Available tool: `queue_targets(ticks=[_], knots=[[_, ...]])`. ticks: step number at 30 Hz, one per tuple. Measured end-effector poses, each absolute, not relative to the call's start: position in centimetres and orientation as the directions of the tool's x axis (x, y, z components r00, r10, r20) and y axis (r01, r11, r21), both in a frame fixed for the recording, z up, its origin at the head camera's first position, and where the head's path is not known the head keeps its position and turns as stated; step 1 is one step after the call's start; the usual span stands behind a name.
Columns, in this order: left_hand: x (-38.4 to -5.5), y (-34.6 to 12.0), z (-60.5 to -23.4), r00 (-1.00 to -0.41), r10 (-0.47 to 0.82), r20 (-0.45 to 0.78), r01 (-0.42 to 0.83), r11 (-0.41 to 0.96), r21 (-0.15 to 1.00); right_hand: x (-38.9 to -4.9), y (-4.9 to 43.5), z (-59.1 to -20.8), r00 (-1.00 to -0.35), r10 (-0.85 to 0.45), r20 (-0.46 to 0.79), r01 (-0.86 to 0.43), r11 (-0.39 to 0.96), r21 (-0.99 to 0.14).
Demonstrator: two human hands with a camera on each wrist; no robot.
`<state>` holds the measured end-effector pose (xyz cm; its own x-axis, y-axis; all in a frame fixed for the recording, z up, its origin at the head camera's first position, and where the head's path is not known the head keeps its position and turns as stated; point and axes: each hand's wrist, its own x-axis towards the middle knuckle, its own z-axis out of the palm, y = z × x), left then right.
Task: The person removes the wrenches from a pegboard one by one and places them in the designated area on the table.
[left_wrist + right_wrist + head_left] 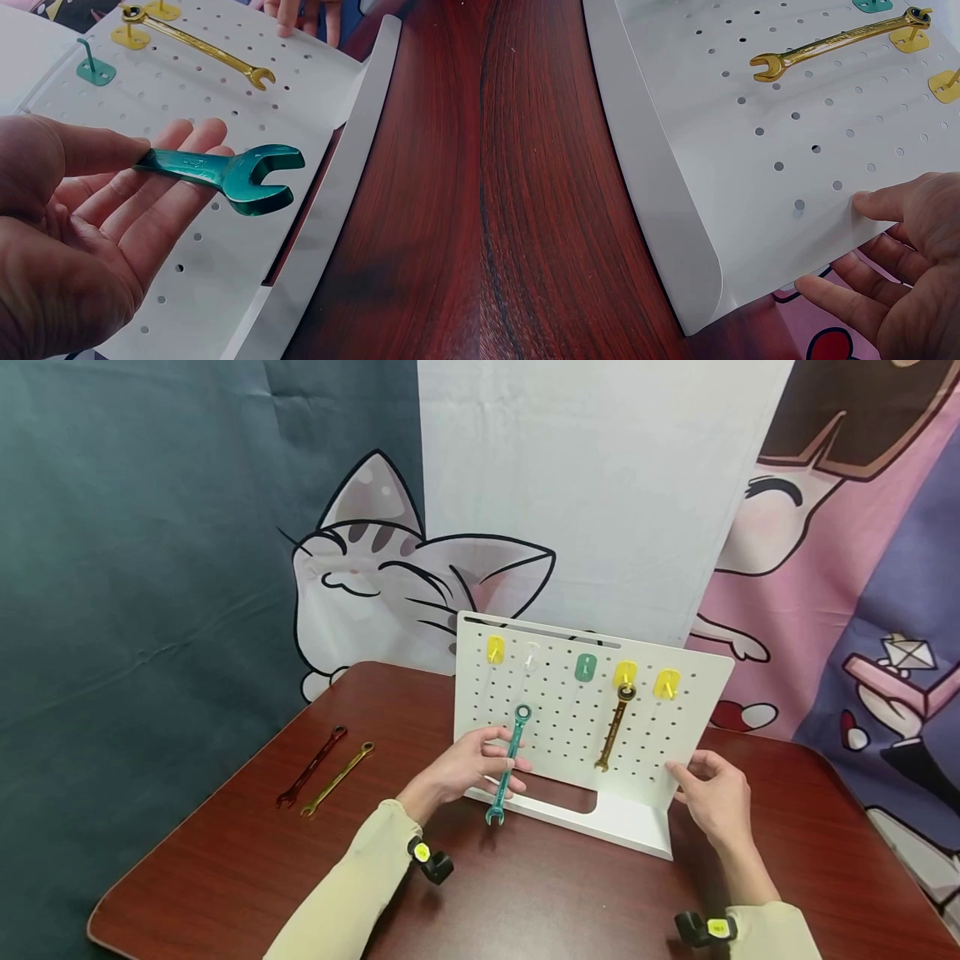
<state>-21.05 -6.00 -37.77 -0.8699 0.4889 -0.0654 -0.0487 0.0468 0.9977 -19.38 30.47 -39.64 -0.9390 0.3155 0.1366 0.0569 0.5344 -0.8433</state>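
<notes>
My left hand (467, 767) pinches a teal combination wrench (503, 789) by its shaft, between thumb and fingers, in front of a white pegboard (474, 693). Its ring end points up and its open end down. In the left wrist view the wrench's open jaw (259, 180) juts past the fingers. My right hand (716, 797) grips the board's right edge, thumb on the front face and fingers behind. A gold wrench (612, 731) hangs by its ring from a yellow hook (625, 672). Left of it is a bare green hook (586, 667).
Other bare hooks on the board are a yellow one (495, 649) at left, a clear one (531, 657) and a yellow one (667, 684) at right. A red wrench (312, 767) and a yellow wrench (337, 779) lie on the wooden table (247, 852). A printed curtain (600, 485) hangs behind.
</notes>
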Motion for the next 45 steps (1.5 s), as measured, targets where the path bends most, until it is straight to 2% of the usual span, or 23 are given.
queue_targets(ticks=[45], knots=[[-20.8, -8.3, -38.0, -0.879, 0.463, -0.116, -0.076, 0.104, 0.992, -19.7, 30.6, -39.6, -0.937, 0.326, 0.122, 0.073, 0.527, -0.847]])
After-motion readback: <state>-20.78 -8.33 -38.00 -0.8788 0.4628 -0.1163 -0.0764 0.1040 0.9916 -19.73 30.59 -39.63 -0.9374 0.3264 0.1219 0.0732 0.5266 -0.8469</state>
